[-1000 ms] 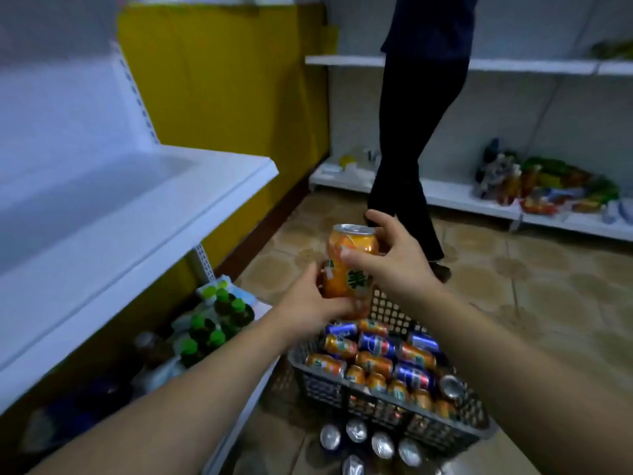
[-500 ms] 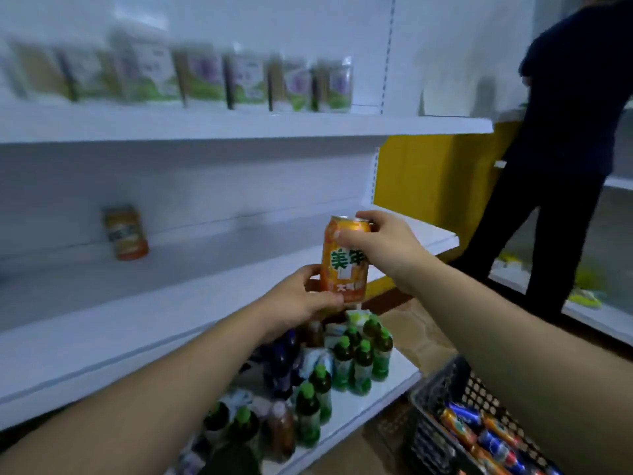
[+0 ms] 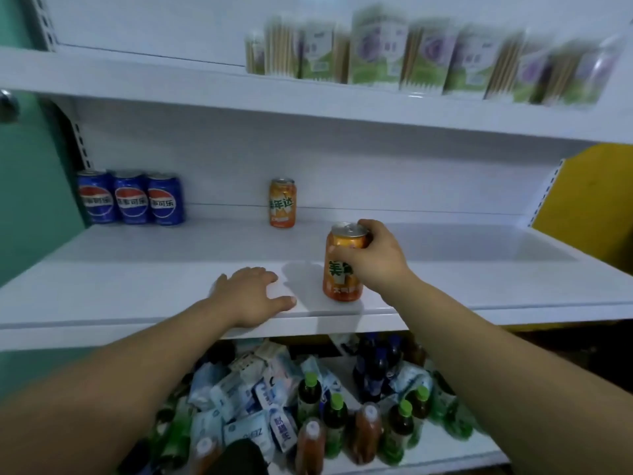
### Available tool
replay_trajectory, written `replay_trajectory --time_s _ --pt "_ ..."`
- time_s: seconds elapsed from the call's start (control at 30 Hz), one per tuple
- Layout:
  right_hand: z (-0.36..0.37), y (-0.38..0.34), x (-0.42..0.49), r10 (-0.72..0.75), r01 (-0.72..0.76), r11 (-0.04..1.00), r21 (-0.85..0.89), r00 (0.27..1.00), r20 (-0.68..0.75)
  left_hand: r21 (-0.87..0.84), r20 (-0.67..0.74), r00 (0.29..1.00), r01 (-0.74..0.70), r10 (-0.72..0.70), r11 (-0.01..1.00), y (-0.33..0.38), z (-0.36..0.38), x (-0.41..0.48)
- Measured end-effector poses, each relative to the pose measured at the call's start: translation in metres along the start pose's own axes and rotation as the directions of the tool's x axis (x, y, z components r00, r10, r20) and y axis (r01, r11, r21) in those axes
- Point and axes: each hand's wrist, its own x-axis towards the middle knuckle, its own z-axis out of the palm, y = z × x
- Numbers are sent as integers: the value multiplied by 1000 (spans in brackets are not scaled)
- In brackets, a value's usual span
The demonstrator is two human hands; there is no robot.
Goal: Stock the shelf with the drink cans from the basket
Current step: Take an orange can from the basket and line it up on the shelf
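An orange drink can [image 3: 339, 269] stands upright near the front edge of the white middle shelf [image 3: 137, 289]. My right hand [image 3: 373, 260] grips its upper side, fingers curled round it. My left hand [image 3: 251, 291] rests flat on the shelf's front edge, just left of the can, holding nothing. A second orange can [image 3: 282, 207] stands at the back of the shelf. Three blue cola cans [image 3: 130, 197] line up at the back left. The basket is out of view.
The upper shelf [image 3: 239, 94] carries several blurred green and purple cartons [image 3: 411, 53]. The lower shelf [image 3: 428, 454] holds several green-capped bottles [image 3: 334, 423], dark bottles and white-blue packets [image 3: 246, 399]. A yellow wall [image 3: 589, 207] stands at the right, a green one at the left.
My view swung from the basket to the shelf. The orange can, held in both hands before, now stands on the shelf. My left hand let go and lies on the shelf.
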Motion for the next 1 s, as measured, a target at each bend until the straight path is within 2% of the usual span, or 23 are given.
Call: replay_trajectory --time_s 0.13,0.23,0.3,0.43,0.57,0.7,1.0 --pt "26 4 21 -44 44 999 -13 999 7 41 22 997 77 -77 996 -12 -6 16" --pt "36 14 37 -65 78 993 -88 987 144 28 61 992 113 -114 993 -18 -2 26" --pt "43 22 52 -79 103 986 -132 981 178 30 41 993 108 -109 994 -21 3 30" --pt "64 32 98 -115 137 973 -187 985 125 13 29 995 97 -98 995 -24 6 31" --pt "86 37 145 -86 99 968 -229 994 66 -15 40 995 89 -89 996 -25 6 30" --pt "98 44 177 -106 106 973 -203 994 11 -13 30 995 93 -93 996 -27 7 30" --pt "117 52 213 -87 81 974 -212 996 -17 68 108 986 122 -129 990 -25 5 34"
